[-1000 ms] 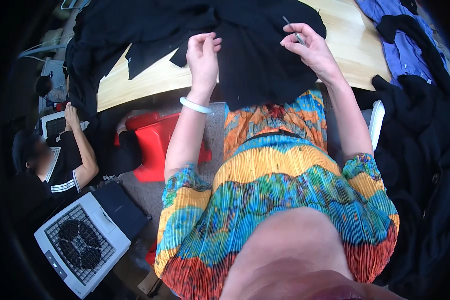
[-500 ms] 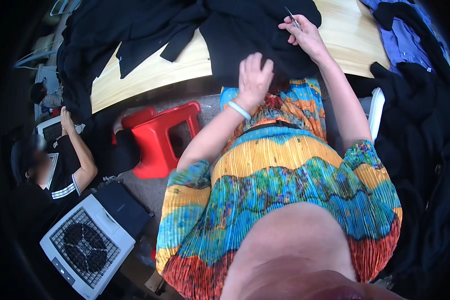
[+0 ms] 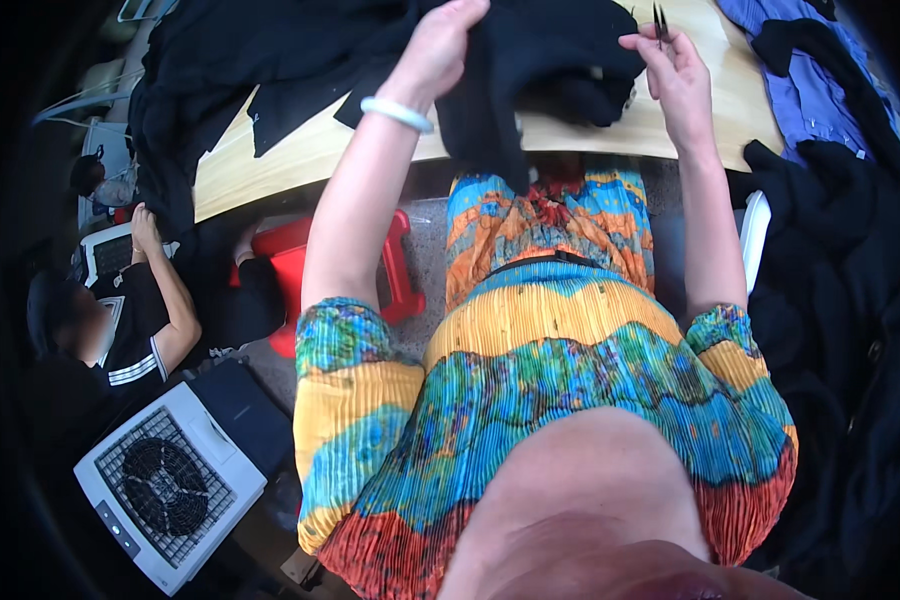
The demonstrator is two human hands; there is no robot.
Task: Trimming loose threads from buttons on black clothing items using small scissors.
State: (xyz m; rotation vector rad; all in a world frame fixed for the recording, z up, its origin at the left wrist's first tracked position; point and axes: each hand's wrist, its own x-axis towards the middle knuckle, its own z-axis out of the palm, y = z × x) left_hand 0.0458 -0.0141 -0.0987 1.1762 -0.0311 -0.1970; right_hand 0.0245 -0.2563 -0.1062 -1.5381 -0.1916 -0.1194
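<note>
My left hand [image 3: 438, 52] is raised at the top edge, its fingers closed on a black garment [image 3: 560, 60]. A fold of the garment hangs from near that hand over the table's front edge. My right hand [image 3: 682, 85], to the right of the cloth, holds small thread snips [image 3: 660, 22], with two dark points directed away from me. The snips are apart from the garment. Part of the garment lies bunched on the light wooden table [image 3: 610, 140].
More black clothing [image 3: 270, 60] covers the table's left. Blue-purple garments [image 3: 820, 90] lie at the right, with black clothing [image 3: 840, 270] below. A red stool [image 3: 400, 280], a white-grey fan unit [image 3: 170, 485] and a seated person [image 3: 160, 310] are at the left.
My left hand has moved up and left, lifting and folding the black garment away from me. My right hand has shifted right, off the cloth, with the snips still in it.
</note>
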